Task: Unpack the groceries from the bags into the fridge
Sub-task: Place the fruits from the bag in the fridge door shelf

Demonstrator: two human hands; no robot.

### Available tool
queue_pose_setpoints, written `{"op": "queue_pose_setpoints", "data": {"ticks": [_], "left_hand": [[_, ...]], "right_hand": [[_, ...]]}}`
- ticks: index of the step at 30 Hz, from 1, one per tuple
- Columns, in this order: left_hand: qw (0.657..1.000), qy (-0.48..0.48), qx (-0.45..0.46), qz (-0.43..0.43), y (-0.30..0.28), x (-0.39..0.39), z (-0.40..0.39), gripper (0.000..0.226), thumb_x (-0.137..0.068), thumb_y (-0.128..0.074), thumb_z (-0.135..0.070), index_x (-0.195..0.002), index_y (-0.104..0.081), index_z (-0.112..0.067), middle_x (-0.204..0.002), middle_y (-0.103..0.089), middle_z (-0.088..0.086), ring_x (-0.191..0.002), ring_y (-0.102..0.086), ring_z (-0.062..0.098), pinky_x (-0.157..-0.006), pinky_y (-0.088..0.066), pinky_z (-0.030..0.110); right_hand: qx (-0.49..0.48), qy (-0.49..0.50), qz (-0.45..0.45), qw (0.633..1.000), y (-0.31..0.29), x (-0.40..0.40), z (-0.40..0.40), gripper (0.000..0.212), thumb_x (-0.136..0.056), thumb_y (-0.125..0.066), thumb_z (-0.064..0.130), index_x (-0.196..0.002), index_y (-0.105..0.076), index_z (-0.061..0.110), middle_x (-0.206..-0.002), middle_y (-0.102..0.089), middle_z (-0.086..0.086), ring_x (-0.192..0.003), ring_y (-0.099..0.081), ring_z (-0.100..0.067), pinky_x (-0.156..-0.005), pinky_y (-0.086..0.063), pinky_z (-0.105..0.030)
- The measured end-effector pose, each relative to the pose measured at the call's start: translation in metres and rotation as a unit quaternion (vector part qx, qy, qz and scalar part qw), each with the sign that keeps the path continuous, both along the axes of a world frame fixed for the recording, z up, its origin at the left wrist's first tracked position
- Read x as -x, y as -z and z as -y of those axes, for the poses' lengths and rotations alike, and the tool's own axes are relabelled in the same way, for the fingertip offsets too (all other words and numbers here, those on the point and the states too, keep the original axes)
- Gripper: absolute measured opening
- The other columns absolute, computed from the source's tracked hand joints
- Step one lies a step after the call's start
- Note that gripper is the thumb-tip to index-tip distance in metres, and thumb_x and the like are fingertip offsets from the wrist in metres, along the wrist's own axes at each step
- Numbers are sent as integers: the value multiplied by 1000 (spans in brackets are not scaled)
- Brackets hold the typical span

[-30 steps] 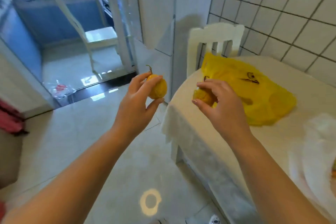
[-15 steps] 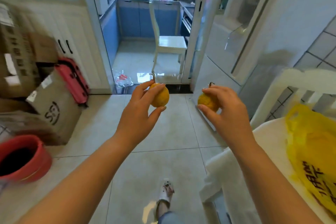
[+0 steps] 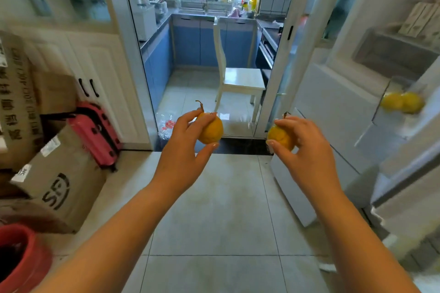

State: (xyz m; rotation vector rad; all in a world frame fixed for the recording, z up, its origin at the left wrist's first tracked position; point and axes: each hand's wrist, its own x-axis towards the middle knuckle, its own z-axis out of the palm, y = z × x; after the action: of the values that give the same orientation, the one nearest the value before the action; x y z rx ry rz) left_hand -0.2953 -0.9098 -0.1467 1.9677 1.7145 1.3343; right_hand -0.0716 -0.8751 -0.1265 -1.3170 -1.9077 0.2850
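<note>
Left hand (image 3: 183,147) grips one fruit (image 3: 210,129), right hand (image 3: 307,150) another (image 3: 279,137); set them gently beside what look like fruits in the blurred fridge (image 3: 352,112) door.

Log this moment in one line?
left hand: holds yellow fruit | right hand: holds second yellow fruit | fridge: open, ahead right
</note>
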Motion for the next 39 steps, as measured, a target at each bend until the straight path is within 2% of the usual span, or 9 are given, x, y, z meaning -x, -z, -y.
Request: {"op": "queue_pose_setpoints", "data": {"ticks": [2,5,9,13,17,21,26,33,39], "left_hand": [[1000,-5,2,9,-1,8,-32,54,-84,-63,-27,-133,-41,-30,-144,-33,0,-127,-38,18,-96,-38,22],[1000,3,-7,21,1,18,-80,53,-84,-64,-23,-129,-39,-36,-143,-34,0,-126,-36,15,-91,-30,9],[999,36,-7,36,12,28,-156,55,-84,-65,-25,-127,-36,-41,-144,-32,-3,-123,-36,10,-91,-38,15],[995,89,-26,34,18,35,-249,58,-82,-67,-25,-125,-31,-45,-144,-34,0,-120,-37,10,-93,-40,22],[987,153,-47,4,12,37,-346,62,-81,-70,-20,-126,-32,-41,-141,-39,4,-118,-36,9,-85,-31,9],[968,248,-48,-11,2,27,-430,65,-79,-72,-15,-128,-34,-37,-140,-41,10,-119,-37,14,-87,-33,12],[937,348,-21,-11,4,-19,-501,61,-82,-69,-21,-127,-34,-42,-141,-37,3,-118,-37,11,-89,-41,24],[878,478,-1,-10,4,-110,-553,60,-83,-67,-23,-129,-35,-44,-142,-32,-5,-121,-37,9,-96,-40,24],[838,545,-23,1,-14,-204,-593,59,-83,-67,-25,-129,-35,-46,-138,-31,-15,-123,-35,6,-99,-43,27]], "right_hand": [[-3,-4,2,1000,-3,8,-34,45,-80,-69,31,-122,-55,25,-127,-52,2,-108,-40,-2,-86,-35,-14],[-3,-3,4,1000,-2,16,-80,45,-80,-69,31,-122,-54,27,-127,-51,2,-108,-40,-2,-89,-38,-20],[-10,24,22,999,4,25,-146,45,-80,-68,33,-122,-53,30,-126,-51,3,-107,-40,-2,-88,-37,-21],[-19,78,30,996,7,32,-216,46,-80,-67,35,-123,-52,30,-127,-50,1,-107,-39,-3,-89,-39,-24],[-4,150,44,988,1,38,-276,46,-81,-66,35,-124,-52,26,-125,-51,0,-106,-42,-6,-90,-42,-28],[-6,223,41,974,-9,36,-320,48,-80,-62,40,-123,-53,23,-123,-52,-1,-105,-43,-7,-88,-41,-29],[17,308,34,951,-5,14,-348,47,-80,-63,40,-124,-54,23,-125,-51,2,-107,-40,-3,-85,-31,-10],[-19,403,-1,915,-3,-53,-375,41,-82,-66,31,-121,-56,23,-123,-49,6,-106,-38,5,-87,-34,-11],[-56,447,11,893,-15,-117,-400,41,-80,-60,42,-118,-56,26,-117,-46,13,-104,-37,8,-85,-33,-7]]}}
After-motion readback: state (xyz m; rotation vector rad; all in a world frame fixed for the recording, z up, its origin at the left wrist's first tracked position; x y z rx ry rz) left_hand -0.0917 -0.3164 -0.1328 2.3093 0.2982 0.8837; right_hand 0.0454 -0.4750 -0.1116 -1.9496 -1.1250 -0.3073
